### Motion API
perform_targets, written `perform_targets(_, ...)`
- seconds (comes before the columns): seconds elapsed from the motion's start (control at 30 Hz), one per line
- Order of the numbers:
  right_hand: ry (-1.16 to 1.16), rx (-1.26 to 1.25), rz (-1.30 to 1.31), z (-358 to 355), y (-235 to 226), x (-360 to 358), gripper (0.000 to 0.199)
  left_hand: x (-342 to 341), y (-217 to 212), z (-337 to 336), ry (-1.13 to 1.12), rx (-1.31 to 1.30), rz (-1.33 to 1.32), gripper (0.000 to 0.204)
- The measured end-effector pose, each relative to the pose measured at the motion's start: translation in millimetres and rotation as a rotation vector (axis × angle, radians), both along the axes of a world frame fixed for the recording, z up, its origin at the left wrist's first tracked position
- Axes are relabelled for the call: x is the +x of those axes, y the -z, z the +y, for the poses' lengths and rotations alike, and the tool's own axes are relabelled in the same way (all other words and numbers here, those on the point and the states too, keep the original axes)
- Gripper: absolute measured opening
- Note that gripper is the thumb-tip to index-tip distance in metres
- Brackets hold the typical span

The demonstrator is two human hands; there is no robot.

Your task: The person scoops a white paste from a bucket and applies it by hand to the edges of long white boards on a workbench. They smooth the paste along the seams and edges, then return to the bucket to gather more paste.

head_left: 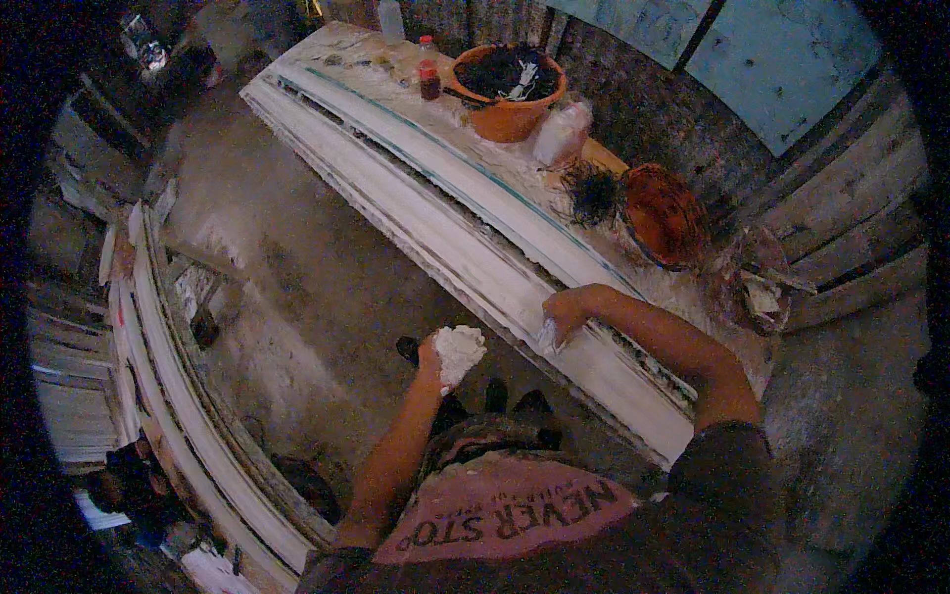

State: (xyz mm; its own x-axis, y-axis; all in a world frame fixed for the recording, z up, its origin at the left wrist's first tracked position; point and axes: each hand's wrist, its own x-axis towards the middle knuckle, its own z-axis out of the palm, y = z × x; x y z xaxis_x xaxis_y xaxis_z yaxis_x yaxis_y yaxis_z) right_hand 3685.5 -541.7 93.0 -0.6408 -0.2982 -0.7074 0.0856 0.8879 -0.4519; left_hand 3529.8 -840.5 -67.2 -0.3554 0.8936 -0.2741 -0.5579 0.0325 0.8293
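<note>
In my left hand (428, 356) is a lump of white, plaster-like paste (461, 353), held above the floor beside the bench. It hides most of my fingers. My right hand (567, 311) is bent down over a long white moulding strip (435, 226), its fingers closed and close to the surface. Something small and whitish (549, 337) shows below those fingers, too blurred to name. Alongside the strip, farther back on the bench, runs a second long white strip (465, 183) with a green edge. A dark gap separates the two.
Behind the strips stand an orange basin (507, 119) of dark fibres, a red-capped bottle (428, 81), a plastic bag (562, 134), a dark fibre tangle (591, 190) and a tilted orange bowl (665, 216). More long pale strips (188, 396) lie at the left. Corrugated wall backs the bench.
</note>
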Motion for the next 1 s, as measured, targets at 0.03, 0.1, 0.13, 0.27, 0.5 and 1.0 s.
perform_targets(0.03, 0.060, -0.033, -0.003, 5, -6, -2, 0.049, 4, 0, 2, -0.085, 0.043, -0.476, 0.051)
perform_targets(0.1, 0.181, -0.121, 0.043, 7, -16, -10, 0.052, 10, -7, 7, -0.109, 0.164, -0.567, 0.050)
perform_targets(0.13, 0.172, -0.124, 0.163, 2, -19, -16, 0.051, 11, -13, 12, -0.048, 0.231, -0.193, 0.050)
perform_targets(0.27, 0.249, -0.161, 0.576, -57, -17, -44, 0.049, -5, -52, 20, 0.421, -0.221, 1.319, 0.045)
perform_targets(0.5, -0.019, 0.142, 1.049, -131, -36, -93, 0.059, -95, -77, -1, 0.230, -0.536, 1.212, 0.047)
perform_targets(1.0, -0.073, 0.244, 0.912, -69, -7, -514, 0.045, -281, -78, -85, -0.661, 0.636, -0.802, 0.049)
